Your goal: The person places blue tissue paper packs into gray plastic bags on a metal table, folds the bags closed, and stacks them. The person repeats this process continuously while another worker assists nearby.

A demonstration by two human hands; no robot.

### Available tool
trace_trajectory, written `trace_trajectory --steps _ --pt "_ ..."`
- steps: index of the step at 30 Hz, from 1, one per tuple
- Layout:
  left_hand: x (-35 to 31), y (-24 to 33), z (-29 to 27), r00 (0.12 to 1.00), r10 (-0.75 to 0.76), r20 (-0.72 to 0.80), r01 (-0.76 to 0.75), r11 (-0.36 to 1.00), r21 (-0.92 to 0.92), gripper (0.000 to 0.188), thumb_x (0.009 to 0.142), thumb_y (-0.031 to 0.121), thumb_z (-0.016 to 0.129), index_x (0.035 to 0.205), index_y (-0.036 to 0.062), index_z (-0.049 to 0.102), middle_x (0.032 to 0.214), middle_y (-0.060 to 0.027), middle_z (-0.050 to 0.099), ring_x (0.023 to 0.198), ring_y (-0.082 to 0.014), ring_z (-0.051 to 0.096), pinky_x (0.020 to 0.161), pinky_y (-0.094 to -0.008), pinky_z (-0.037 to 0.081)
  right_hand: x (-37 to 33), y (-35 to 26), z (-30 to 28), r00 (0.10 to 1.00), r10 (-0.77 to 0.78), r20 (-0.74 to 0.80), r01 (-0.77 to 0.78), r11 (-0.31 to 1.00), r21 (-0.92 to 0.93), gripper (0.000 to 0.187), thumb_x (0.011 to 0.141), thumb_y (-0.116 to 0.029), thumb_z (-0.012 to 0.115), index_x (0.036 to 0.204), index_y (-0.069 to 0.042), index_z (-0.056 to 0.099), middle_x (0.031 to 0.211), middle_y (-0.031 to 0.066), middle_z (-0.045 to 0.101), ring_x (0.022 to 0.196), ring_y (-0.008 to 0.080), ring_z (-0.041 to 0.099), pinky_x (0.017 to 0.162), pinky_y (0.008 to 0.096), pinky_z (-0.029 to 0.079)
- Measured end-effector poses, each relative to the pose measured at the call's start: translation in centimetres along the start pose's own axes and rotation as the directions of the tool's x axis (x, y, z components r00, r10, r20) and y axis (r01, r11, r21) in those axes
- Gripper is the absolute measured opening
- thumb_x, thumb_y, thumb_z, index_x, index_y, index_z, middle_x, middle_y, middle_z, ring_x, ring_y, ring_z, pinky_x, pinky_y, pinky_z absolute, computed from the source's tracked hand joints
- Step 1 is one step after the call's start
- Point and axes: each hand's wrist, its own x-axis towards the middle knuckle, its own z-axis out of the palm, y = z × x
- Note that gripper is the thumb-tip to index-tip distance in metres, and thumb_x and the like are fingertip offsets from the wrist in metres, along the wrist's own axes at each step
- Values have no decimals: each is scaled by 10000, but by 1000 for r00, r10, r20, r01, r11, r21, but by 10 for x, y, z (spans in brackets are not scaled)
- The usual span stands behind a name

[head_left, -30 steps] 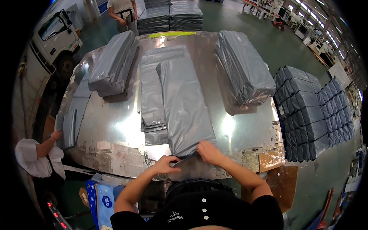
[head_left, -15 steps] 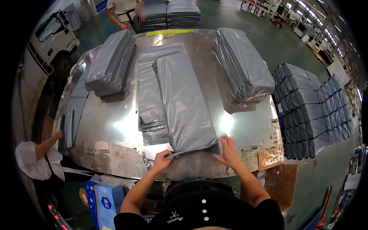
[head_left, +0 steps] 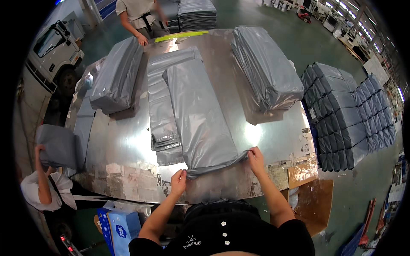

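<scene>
A long grey plastic bag (head_left: pixel 200 115), bulging with what it holds, lies lengthwise in front of me on the metal-topped table (head_left: pixel 128 149). My left hand (head_left: pixel 178 182) pinches the near left corner of its mouth. At the near right corner, my right hand (head_left: pixel 256 161) grips the same edge, drawn out sideways beyond the bag's body. Between my hands the edge is stretched and gathered. Flat grey plastic bags (head_left: pixel 163 123) lie stacked beneath and to the left of the filled one. What is inside the bag is hidden.
Wrapped grey bundles stand on the table at left (head_left: pixel 117 74) and right (head_left: pixel 267 68). A strapped stack (head_left: pixel 333 115) rises beyond the right edge. One co-worker (head_left: pixel 38 183) at left holds a grey sheet-like piece; another (head_left: pixel 139 17) stands at the far edge. Cardboard box (head_left: pixel 316 205) lies near right.
My right hand has closed on the bag's corner and pulled it outward, making the near edge taut. The left co-worker has lifted a grey piece. The view has shifted slightly.
</scene>
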Motion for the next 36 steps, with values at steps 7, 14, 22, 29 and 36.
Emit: trace_trajectory --steps 7,14,22,29,36 --pt "39 -36 65 893 -327 -310 205 907 -367 341 992 261 422 1235 29 472 1028 -59 542 896 -158 478 825 -280 397 39 95 104 967 253 29 -250 924 289 367 970 -334 440 948 24 515 886 137 536 874 238 507 848 340 412" --pt "58 113 45 938 -346 11 190 489 -851 600 829 185 612 1363 48 376 1247 -96 501 1138 -242 491 974 -368 402 59 -83 49 796 265 544 -567 639 520 785 835 -276 630 1472 -57 226 1411 118 399 1287 219 377 1068 331 287" --pt "88 238 93 986 -166 -7 84 536 -840 894 807 175 692 1464 -22 119 1287 -157 431 1092 -219 486 975 -343 391 102 -206 -86 962 -128 242 -85 701 708 732 704 -96 513 1419 -36 371 1426 112 379 1188 168 459 1008 250 332" --pt "163 371 203 969 54 241 138 689 -711 950 803 222 733 1474 69 78 1398 -115 350 1220 -225 408 1024 -353 342 189 -199 -203 955 -233 -182 290 618 730 765 710 -313 525 1395 -5 384 1409 148 417 1298 260 397 1083 344 284" --pt "255 351 323 847 -141 512 409 788 -460 861 856 444 644 1477 108 152 1381 -132 400 1268 -228 390 1035 -366 312 331 -59 -296 974 135 -180 22 740 673 551 812 -298 519 1283 -12 527 1277 129 550 1171 258 499 1027 339 329"
